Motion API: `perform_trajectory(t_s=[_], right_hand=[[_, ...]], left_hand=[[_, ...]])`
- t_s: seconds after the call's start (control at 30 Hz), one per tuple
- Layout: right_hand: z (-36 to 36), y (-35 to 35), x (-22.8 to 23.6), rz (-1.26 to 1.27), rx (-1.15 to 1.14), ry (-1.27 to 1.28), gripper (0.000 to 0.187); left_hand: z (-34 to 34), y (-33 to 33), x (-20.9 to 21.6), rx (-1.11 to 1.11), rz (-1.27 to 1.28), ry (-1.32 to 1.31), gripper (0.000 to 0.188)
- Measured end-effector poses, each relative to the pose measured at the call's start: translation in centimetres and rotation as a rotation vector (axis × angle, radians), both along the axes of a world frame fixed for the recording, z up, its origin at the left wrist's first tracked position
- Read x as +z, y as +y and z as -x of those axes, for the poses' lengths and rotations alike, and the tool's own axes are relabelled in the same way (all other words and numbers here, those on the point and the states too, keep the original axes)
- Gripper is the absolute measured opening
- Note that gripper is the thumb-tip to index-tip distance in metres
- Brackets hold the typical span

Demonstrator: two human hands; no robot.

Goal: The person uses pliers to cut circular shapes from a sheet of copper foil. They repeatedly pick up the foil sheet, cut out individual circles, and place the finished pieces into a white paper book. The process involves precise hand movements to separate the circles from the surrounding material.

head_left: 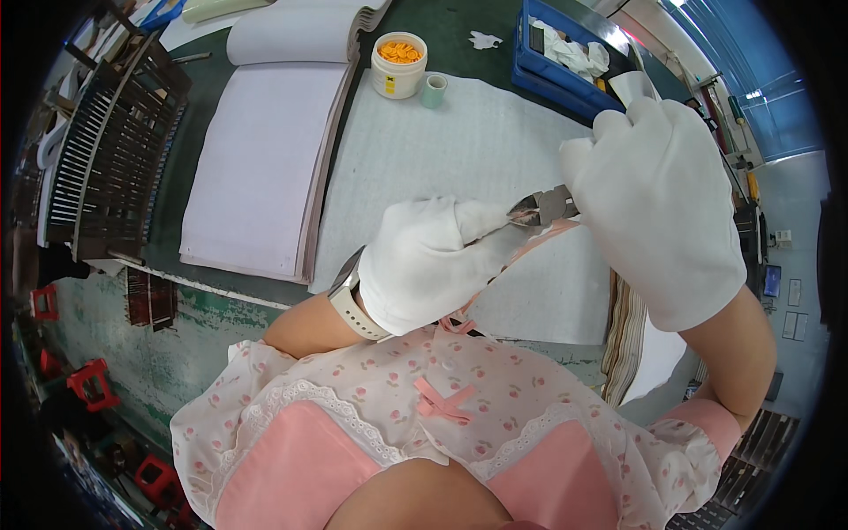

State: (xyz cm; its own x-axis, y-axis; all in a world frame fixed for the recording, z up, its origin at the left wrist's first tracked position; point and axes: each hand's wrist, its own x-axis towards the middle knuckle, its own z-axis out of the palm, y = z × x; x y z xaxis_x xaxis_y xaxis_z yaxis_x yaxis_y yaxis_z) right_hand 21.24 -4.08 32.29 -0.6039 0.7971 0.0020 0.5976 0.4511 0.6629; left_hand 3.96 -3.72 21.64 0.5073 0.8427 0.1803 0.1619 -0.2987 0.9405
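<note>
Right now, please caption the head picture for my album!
Gloved right hand holds cutting pliers near gloved left hand.

Taking the diagonal pliers (555, 207) as the clock's centre and 12 as the top, the gloved right hand (658, 208) sits at 3 o'clock, fingers curled around the handles. The gloved left hand (424, 258) lies at 8 o'clock, fingertips against the tool's jaws; what they pinch is too small to tell. A wristwatch (346, 299) circles that wrist. A white foam sheet (459, 146) lies beneath on the green surface (452, 42). Between 10 and 11 stand a white tub (395, 84) of orange pieces and a pale green spool (432, 95); just past 12, a blue crate (556, 90) holds white cloth (579, 55). At 9, a paper stack (261, 168) lies nearer than a slatted rack (110, 163).
</note>
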Motion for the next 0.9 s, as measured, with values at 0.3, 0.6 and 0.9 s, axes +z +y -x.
perform_trajectory(t_s=[0.3, 0.6, 0.9], right_hand=[[0.1, 0.1, 0.1, 0.021, -0.009, 0.019, 0.008], [0.3, 0.2, -0.2, 0.003, -0.014, 0.027, 0.01], [0.0, 0.4, -0.3, 0.016, 0.039, 0.123, 0.009]], left_hand=[[-0.8, 0.1, -1.8, 0.102, -0.147, -0.193, 0.007], [0.1, 0.2, -0.6, -0.009, -0.041, -0.038, 0.019], [-0.5, 0.3, -1.6, 0.093, -0.192, -0.086, 0.007]])
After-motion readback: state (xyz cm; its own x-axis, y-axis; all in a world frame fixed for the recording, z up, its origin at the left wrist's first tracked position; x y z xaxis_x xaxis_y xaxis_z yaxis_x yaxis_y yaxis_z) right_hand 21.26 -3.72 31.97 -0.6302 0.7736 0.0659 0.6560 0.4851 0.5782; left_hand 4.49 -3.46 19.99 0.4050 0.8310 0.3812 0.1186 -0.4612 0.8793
